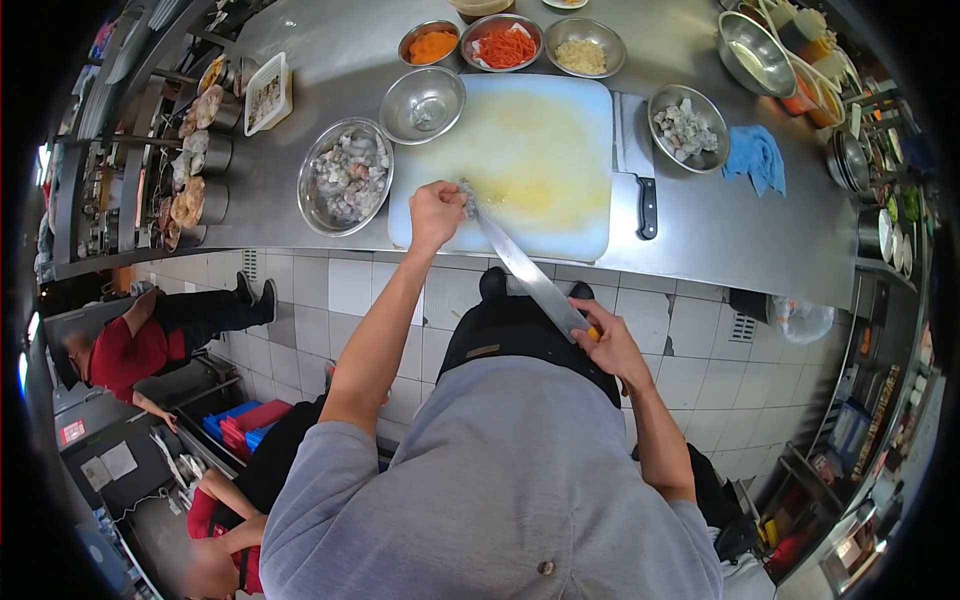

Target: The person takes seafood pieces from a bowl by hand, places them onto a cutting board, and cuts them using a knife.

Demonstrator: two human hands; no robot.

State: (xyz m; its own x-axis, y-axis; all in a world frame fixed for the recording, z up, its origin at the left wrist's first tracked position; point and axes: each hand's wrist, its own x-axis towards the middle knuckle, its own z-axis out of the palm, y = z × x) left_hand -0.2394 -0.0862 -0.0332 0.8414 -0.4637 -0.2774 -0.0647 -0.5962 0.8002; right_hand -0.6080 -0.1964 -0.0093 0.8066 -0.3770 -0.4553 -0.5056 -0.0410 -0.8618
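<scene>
My right hand (603, 343) is closed around the yellow handle of a long knife (530, 275), whose blade slants up and left to the front part of the white cutting board (560, 120). At the blade's tip lies a small greyish piece of food (467, 192). My left hand (438, 212) is beside it, fingers pinched together on or against the piece. Left of the board stands a metal bowl of greyish, seafood-like pieces (347, 178). A nearly empty metal bowl (423, 105) overlaps the board's back left corner.
Behind the board are bowls of orange food (433, 46), red strips (502, 45) and pale chopped food (582, 56). To the right are a black-handled knife (647, 208), another bowl of pieces (688, 130) and a blue cloth (755, 158). Two people in red are at left.
</scene>
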